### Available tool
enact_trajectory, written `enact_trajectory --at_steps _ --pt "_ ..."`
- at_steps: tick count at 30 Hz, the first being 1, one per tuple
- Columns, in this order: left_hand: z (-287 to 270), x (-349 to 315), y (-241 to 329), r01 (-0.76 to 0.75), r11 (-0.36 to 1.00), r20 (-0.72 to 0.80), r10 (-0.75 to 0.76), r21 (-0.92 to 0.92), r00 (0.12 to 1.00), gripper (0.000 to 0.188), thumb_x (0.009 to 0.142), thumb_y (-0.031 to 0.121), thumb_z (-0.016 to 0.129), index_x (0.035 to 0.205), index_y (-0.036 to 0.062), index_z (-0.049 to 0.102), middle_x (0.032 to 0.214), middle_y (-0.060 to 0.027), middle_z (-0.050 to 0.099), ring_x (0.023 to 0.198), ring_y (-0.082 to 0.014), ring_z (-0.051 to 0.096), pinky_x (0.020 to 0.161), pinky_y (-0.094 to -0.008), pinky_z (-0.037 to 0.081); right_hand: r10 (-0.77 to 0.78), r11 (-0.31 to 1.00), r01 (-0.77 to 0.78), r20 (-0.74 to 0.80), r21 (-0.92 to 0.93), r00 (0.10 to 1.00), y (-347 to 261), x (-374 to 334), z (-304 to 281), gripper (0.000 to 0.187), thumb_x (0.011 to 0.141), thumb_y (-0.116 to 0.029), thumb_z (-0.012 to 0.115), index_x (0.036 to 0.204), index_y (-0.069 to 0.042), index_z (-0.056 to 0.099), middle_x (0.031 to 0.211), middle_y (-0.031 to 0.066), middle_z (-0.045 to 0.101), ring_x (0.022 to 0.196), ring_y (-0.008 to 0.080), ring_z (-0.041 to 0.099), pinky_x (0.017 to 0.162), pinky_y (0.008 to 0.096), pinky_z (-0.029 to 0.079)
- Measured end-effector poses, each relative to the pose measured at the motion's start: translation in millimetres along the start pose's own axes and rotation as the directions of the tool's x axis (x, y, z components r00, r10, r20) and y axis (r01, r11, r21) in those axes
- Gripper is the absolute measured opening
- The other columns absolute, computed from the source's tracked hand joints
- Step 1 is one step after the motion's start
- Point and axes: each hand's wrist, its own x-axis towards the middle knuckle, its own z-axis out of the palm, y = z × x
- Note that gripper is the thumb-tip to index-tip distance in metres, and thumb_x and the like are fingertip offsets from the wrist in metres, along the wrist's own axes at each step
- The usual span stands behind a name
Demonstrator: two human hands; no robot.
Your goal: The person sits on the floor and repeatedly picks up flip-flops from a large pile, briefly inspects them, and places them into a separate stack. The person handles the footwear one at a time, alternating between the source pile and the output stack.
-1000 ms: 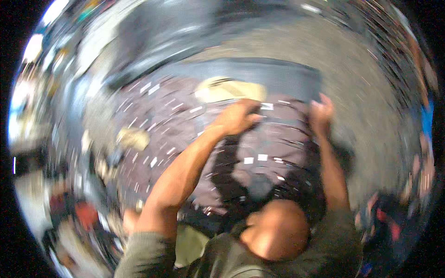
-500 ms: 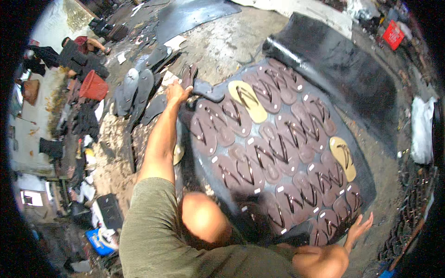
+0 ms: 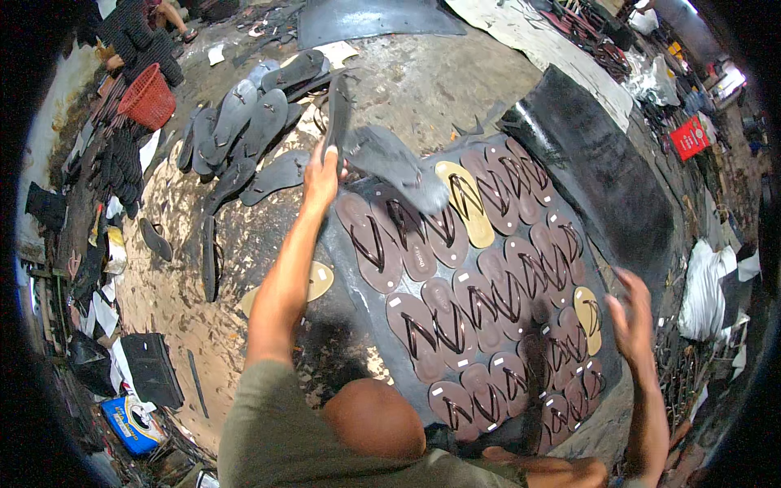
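Note:
My left hand [image 3: 321, 180] is closed on a dark flip-flop [image 3: 338, 110] seen edge-on, thumb pressed against it. Beside it a smeared grey sole [image 3: 394, 159] overlaps the corner of the mat; whether the hand holds this too I cannot tell. Rows of brown flip-flops [image 3: 419, 333] with dark straps cover the grey mat [image 3: 358, 285]. Among them lie two yellow flip-flops, one in the far row [image 3: 465, 207] and another at the right edge [image 3: 587, 321]. By that edge my right hand [image 3: 630, 321] is open, its fingers spread and nothing in it.
Dark soles [image 3: 240, 122] lie heaped left of the mat. A yellow sole [image 3: 320, 280] shows beside my left forearm. Far right, a black rubber sheet [image 3: 598, 154] curls up. A red basket [image 3: 150, 98] stands at far left, near another person's leg [image 3: 171, 18].
My view has shifted, and the mat sits lower in it. My left hand still grips the flip-flop, now more upright. My right hand has risen from the near corner along the mat's right edge.

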Motion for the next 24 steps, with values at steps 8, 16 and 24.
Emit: enact_trajectory --at_steps 8,16,24 --pt "-43 -155 36 -0.131 0.832 -0.121 0.077 -0.540 0.990 0.051 0.106 0.035 0.049 0.140 -0.0019 0.045 0.121 -0.0114 0.062 0.100 -0.0195 0.066 0.082 -0.0343 0.059 -0.469 0.440 -0.052 0.278 0.897 0.838 -285 113 168 0.098 0.084 -0.039 0.078 0.155 0.000 0.023 0.153 0.0246 0.039 0.142 0.0350 0.040 0.116 0.0436 0.034" --pt "-130 -219 9 -0.089 0.984 -0.284 0.043 -0.151 0.958 0.059 0.105 0.038 0.050 0.150 0.0009 0.038 0.119 -0.0102 0.062 0.101 -0.0202 0.064 0.086 -0.0365 0.058 -0.510 0.489 -0.273 0.525 0.828 0.681 -344 89 198 0.073 0.098 -0.044 0.060 0.148 0.003 0.038 0.138 0.0208 0.057 0.132 0.0284 0.049 0.111 0.0401 0.037" --pt "-289 -266 9 -0.218 0.675 -0.571 -0.357 -0.705 0.740 0.050 0.103 0.037 0.055 0.136 -0.0001 0.049 0.123 -0.0181 0.067 0.111 -0.0300 0.068 0.078 -0.0327 0.057 -0.577 0.274 -0.306 0.410 0.912 0.706 -389 113 247 0.098 0.098 -0.070 0.040 0.156 0.007 0.020 0.163 0.0247 0.022 0.153 0.0322 0.017 0.124 0.0398 0.014"
